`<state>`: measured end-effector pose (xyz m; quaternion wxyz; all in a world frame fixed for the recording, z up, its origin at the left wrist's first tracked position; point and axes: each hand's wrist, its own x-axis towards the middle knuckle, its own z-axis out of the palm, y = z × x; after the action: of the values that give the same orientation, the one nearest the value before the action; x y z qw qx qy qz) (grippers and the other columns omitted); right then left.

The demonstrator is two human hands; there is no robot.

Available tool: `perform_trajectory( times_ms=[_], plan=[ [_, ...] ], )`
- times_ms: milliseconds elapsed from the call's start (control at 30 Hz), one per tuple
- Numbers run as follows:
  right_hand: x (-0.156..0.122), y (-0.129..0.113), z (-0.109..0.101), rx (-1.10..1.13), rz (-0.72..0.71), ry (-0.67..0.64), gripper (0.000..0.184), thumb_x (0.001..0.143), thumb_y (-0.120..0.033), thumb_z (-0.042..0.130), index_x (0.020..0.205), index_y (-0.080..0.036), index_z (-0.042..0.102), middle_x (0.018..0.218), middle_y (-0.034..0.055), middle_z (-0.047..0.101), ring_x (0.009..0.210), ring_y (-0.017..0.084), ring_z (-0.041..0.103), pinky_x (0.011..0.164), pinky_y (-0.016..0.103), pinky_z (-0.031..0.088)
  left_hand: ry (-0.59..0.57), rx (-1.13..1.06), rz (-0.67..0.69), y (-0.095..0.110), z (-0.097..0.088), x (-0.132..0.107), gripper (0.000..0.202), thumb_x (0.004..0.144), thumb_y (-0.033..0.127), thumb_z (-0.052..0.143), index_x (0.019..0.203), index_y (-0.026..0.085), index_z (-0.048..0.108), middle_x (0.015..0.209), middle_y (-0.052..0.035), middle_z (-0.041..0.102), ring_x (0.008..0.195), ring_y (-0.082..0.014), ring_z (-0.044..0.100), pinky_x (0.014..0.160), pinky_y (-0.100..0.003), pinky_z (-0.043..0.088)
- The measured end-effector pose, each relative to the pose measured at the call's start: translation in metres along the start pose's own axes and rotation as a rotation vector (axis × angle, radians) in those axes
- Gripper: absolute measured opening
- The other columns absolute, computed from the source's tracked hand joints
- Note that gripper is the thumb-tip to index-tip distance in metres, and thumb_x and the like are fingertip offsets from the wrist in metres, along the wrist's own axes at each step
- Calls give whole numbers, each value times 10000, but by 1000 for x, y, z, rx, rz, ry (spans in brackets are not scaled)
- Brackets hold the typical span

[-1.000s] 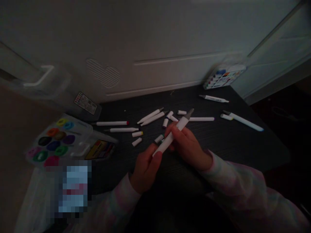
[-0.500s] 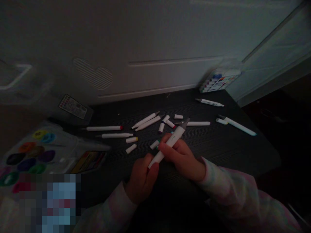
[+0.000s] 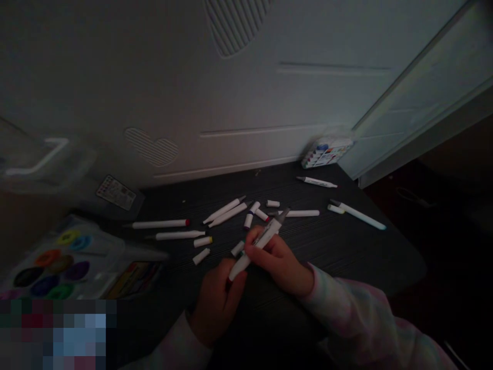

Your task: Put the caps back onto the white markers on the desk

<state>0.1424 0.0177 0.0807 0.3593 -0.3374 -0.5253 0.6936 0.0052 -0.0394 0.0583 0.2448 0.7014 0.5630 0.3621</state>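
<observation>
Your left hand (image 3: 217, 300) (low end) & right hand (image 3: 283, 262) (mid-barrel) are both clamped on 1 marker (image 3: 272, 227), just over the bench (image 3: 339, 246). Prob light, stiff, slick plastic, so grip the barrel.

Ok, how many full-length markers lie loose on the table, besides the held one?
7 markers: two at left, two side by side mid-table, one beyond the right hand, two at far right. Dim light may hide more.
</observation>
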Motion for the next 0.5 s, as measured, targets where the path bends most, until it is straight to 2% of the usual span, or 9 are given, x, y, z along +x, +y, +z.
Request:
perform_trajectory(
  times_ms=[100, 233, 333, 500],
  plan=[
    [-1, 1, 0, -10, -28, 15, 215, 759, -376, 562, 782, -185, 467, 654, -31, 417, 587, 91, 370, 552, 230, 315, 18, -16, -10, -1, 1, 0, 195, 842, 295, 376, 709, 208, 489, 516, 50, 493, 425, -97, 454, 420, -201, 344],
    [2, 4, 1, 90, 25, 40, 288, 712, -407, 609, 792, -188, 440, 631, -50, 401, 557, 78, 353, 517, 217, 291, 27, -46, -43, -2, 1, 1, 188, 830, 305, 404, 720, 204, 519, 522, 49, 514, 428, -93, 477, 409, -190, 363],
    [6, 4, -1, 180, 62, 1, 300, 689, -394, 634, 765, -175, 444, 584, -66, 397, 512, 63, 339, 488, 208, 275, 80, -51, -58, -3, -1, 0, 166, 822, 306, 415, 794, 196, 536, 568, 39, 553, 462, -96, 505, 420, -187, 383],
    [5, 5, -5, 301, 56, -70, 216, 690, -298, 639, 797, -165, 506, 581, -55, 457, 528, 72, 405, 520, 217, 309, 133, -87, -59, -5, -4, -4, 218, 825, 337, 381, 857, 175, 524, 627, 10, 555, 516, -109, 500, 480, -219, 407]
  ],
)
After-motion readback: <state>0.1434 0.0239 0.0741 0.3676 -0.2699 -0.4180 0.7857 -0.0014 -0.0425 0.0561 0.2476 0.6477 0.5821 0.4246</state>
